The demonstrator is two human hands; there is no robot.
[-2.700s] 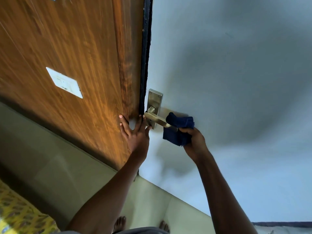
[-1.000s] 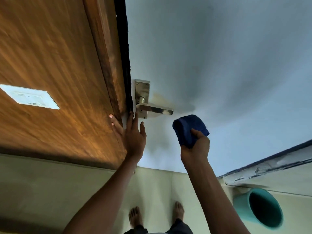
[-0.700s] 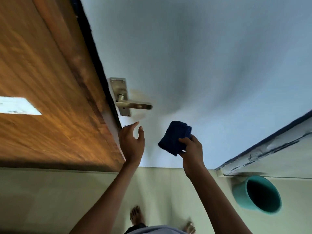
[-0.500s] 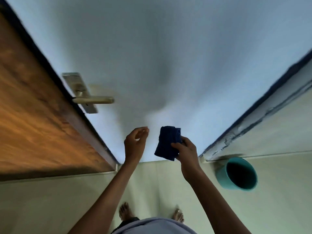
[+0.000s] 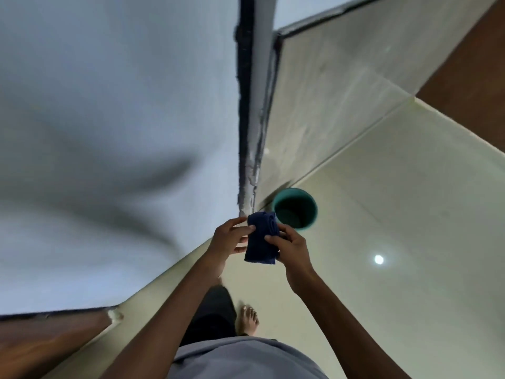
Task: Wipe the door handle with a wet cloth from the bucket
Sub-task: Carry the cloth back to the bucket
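A pale grey wall (image 5: 109,119) fills the left of the view, ending at a dark, chipped vertical edge (image 5: 247,105), with glossy cream floor tiles (image 5: 396,214) spreading to the right and a ceiling light reflected in them as a bright spot (image 5: 378,259). A strip of brown wood (image 5: 41,340) shows at the lower left and another at the upper right corner; the door handle itself is out of view, so nothing can be said of its condition. The person stands barefoot, one foot (image 5: 248,318) on the tile. A teal bucket (image 5: 295,208) sits on the floor against the foot of the wall edge, its mouth open upward; whether it holds water cannot be told. In front of the body both hands hold the folded dark blue cloth (image 5: 261,239): the left hand (image 5: 231,237) pinches its left side with the fingertips, and the right hand (image 5: 291,246) grasps its right side, thumb across the front. The cloth hangs just short of the bucket, not over it. If it is wet, drips could land on the polished tile and make bare feet slip, and a loose pinch could let it fall short of the bucket.
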